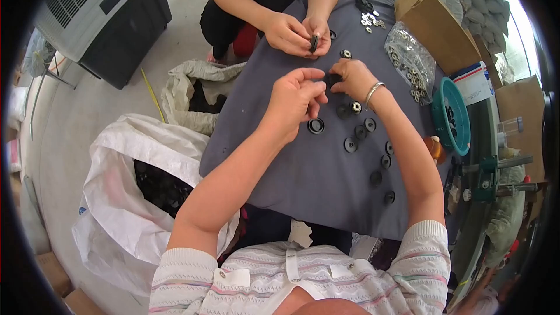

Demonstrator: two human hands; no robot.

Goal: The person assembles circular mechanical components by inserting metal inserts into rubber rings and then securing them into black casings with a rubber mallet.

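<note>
My right hand [354, 79], with a bangle at the wrist, pinches a small black round part [331, 79] just above the grey-clothed table; its fingers partly cover it. Close by on the left is my left hand [296, 100], fingers loosely curled and apart, with nothing visible in them. Below them lies a black ring-shaped part [315, 125]. Beside my right wrist is a black part with a metal bearing-like centre [355, 107], and another such part [346, 54] lies beyond. Several black discs [350, 144] are scattered nearer me.
Across the table, a person's hands [300, 35] hold a black part. On the right are a clear bag of metal rings [410, 61], a teal basket [461, 118] and a cardboard box [434, 20]. White sacks [125, 169] with black pieces stand left; a grey air cooler [111, 35] stands behind.
</note>
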